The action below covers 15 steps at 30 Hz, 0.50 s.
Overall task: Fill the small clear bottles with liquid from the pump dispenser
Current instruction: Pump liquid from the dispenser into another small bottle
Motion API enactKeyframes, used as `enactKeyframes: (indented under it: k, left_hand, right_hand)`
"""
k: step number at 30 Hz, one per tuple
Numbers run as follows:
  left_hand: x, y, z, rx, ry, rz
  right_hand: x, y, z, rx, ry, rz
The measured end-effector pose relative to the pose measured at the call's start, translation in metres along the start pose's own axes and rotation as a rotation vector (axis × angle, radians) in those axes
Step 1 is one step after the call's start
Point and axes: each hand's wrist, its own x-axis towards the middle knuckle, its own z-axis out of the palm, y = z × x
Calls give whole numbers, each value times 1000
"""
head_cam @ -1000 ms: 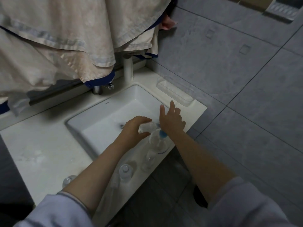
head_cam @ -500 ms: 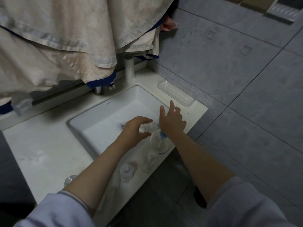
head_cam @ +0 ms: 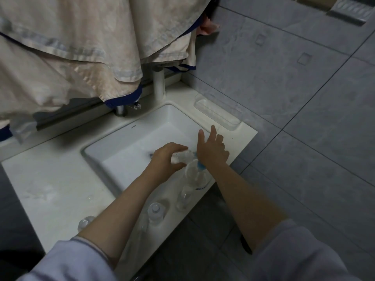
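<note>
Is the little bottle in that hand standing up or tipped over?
Tipped: the left hand holds the small bottle sideways at the pump dispenser.

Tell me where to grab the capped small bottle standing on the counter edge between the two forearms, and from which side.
Grip the capped small bottle around its clear body just below the cap, coming straight down from above. It stands upright, and the left forearm crowds one side while an uncapped bottle stands close on the other, so a sideways approach looks cramped.
</note>
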Motion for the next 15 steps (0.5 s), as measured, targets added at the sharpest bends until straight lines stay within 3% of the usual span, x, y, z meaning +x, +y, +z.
enactKeyframes:
  k: [15]
  left_hand:
    - [3, -17, 8, -4, 21, 15]
  right_hand:
    - [-3, 0, 2, -29, -11, -1]
